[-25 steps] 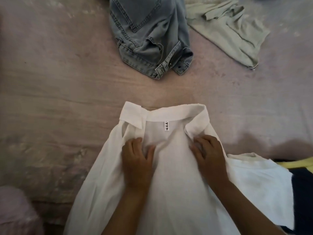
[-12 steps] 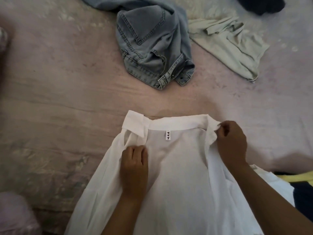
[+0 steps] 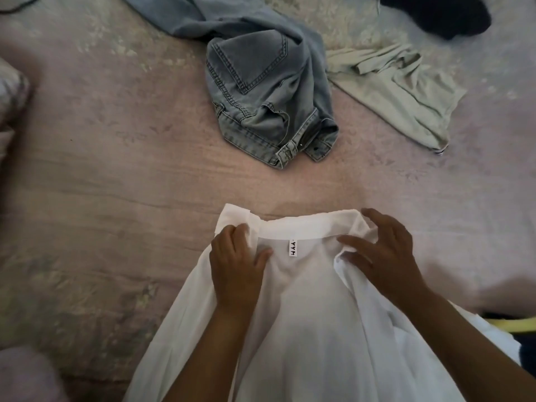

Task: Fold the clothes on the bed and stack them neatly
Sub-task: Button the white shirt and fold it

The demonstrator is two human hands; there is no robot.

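We see the white shirt point(image 3: 304, 329) under 2 flat hands: left hand point(image 3: 236, 269) maybe pinching its collar point(image 3: 304, 229), right hand point(image 3: 383, 253) spread.

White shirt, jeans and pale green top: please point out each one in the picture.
white shirt point(image 3: 307, 323), head view, on the flat back panel below the label.
jeans point(image 3: 261, 82), head view, on the stitched back pocket.
pale green top point(image 3: 406, 103), head view, on its flat middle part.
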